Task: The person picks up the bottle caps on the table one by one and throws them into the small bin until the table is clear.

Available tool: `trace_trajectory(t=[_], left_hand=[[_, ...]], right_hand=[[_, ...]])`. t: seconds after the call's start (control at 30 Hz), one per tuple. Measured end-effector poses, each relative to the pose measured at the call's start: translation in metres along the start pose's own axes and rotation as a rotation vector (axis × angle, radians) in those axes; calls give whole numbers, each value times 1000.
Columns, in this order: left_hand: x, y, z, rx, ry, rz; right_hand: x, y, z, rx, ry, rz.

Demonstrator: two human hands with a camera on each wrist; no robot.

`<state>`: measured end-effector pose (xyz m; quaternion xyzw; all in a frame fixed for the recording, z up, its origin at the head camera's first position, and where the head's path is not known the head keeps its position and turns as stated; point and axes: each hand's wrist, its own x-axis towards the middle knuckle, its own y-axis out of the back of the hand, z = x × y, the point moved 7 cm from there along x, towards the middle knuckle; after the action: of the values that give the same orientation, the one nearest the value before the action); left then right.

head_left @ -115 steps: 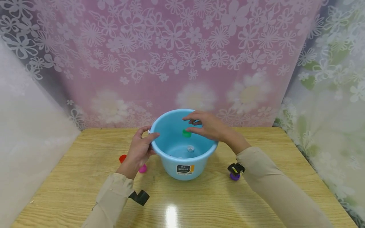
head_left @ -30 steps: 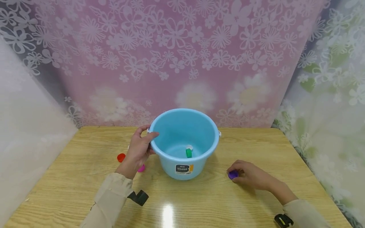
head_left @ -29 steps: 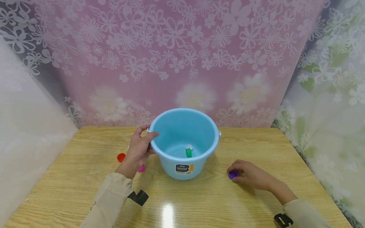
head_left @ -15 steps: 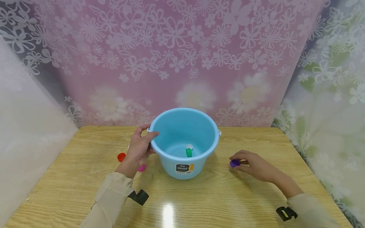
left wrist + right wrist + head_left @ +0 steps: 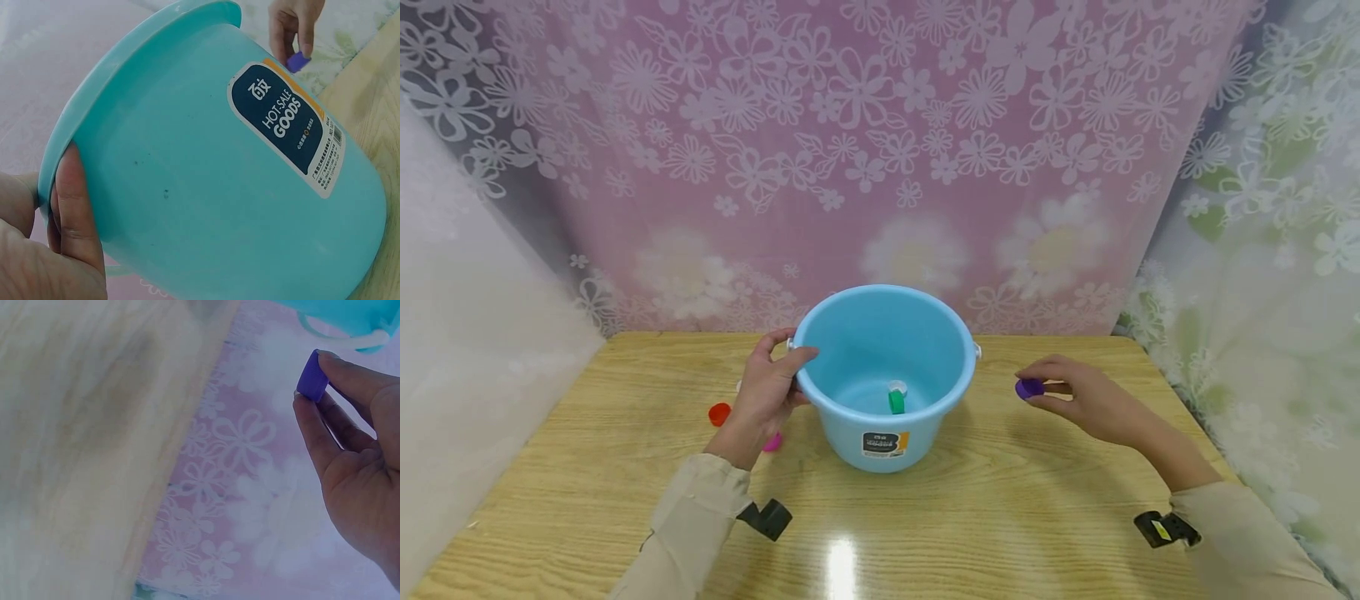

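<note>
A light blue bucket (image 5: 880, 442) stands mid-table, its label facing me. My left hand (image 5: 765, 396) grips its left rim, thumb over the edge and fingers on the outer wall, as the left wrist view shows of the bucket wall (image 5: 187, 144). To the right of the bucket, my right hand (image 5: 1093, 400) pinches a purple bottle cap (image 5: 1028, 388) above the table. In the right wrist view the purple cap (image 5: 312, 377) sits between thumb and fingertips. Inside the bucket lie a green cap (image 5: 897, 402) and a white cap (image 5: 897, 387).
Left of the bucket, a red cap (image 5: 719, 414) and a pink cap (image 5: 772, 442) lie on the wooden table (image 5: 587, 500). A white thing, mostly hidden, shows behind my left hand. A pink floral curtain (image 5: 850, 167) hangs behind the table.
My right hand came out of the bucket and took the purple cap from the table, then raised it away from me and slightly right. The green cap now lies on the bucket's bottom. My left hand stays put.
</note>
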<state>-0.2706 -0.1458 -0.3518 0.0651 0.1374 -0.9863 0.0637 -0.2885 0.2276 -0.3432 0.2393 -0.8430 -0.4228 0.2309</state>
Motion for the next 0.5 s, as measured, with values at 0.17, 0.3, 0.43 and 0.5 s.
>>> trace_trajectory(t=[0.17, 0.3, 0.43, 0.5], left_hand=[[0, 1, -1, 6, 4, 4], [0, 1, -1, 8, 4, 0], [0, 0, 0, 3, 1, -2], [0, 0, 0, 3, 0, -1]], right_hand=[[8, 15, -8, -11, 15, 50], [15, 28, -17, -22, 46, 142], [22, 40, -25, -56, 57, 233], [25, 44, -29, -68, 58, 258]])
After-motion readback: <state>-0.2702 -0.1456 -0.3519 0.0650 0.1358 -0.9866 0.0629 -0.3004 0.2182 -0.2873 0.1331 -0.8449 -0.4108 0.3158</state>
